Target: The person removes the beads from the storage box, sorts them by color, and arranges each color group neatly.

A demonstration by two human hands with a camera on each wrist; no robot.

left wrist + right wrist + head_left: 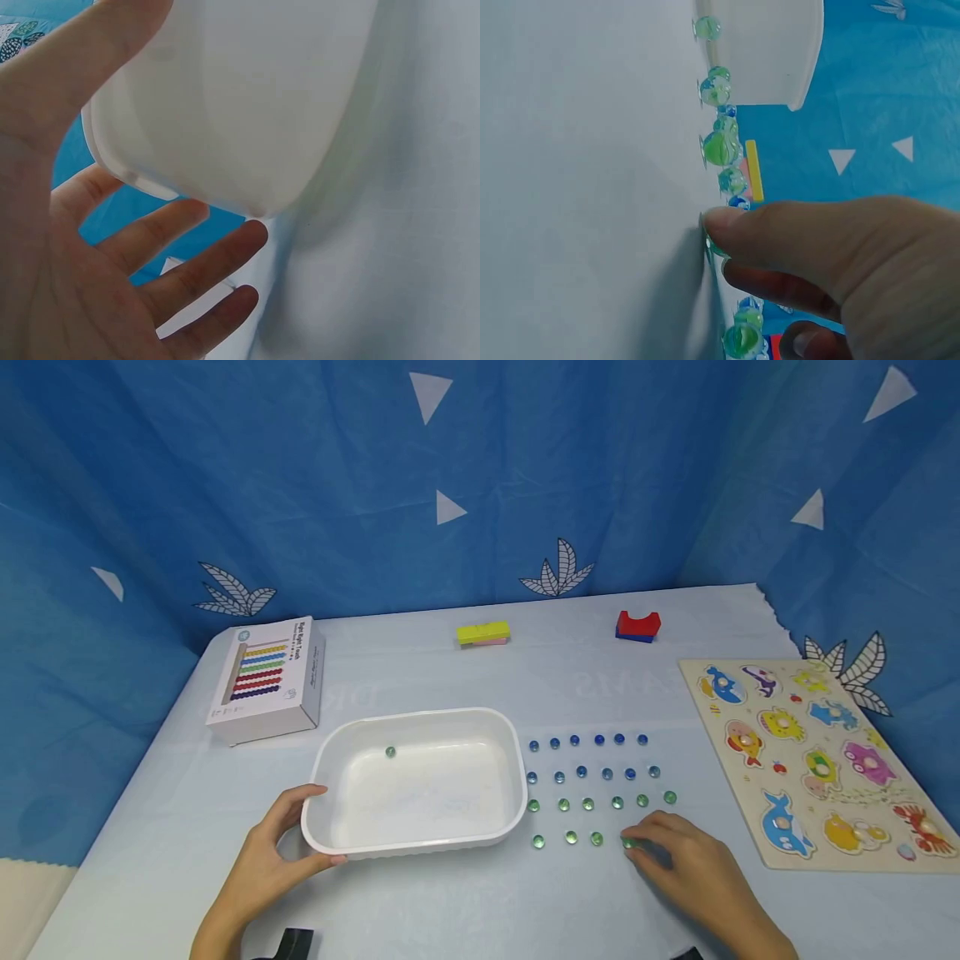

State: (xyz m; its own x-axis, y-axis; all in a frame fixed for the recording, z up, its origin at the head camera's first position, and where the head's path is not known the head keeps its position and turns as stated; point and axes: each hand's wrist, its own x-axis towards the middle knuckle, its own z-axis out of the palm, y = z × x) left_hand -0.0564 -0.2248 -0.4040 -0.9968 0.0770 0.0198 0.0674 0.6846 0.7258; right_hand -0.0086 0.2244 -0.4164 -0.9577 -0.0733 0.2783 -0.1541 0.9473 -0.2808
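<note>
A white plastic tub (420, 845) stands on the table with one green glass marble (390, 752) inside. My left hand (273, 843) grips the tub's near left corner between thumb and index finger; the other fingers (199, 277) are spread beside its wall in the left wrist view. To the right of the tub, blue marbles (599, 740) form two rows, with two rows of green marbles (588, 804) nearer to me. At the right end of the nearest row, my right hand (690, 868) pinches a green marble (628, 842) at the tabletop, partly hidden by the fingertips.
A boxed bead toy (262, 681) lies at the back left. Toward the back edge are stacked yellow and pink blocks (483, 633) and a red block (638, 624) on a blue one. A wooden sea-animal puzzle board (750, 802) lies at the right. Blue curtain (480, 485) hangs behind.
</note>
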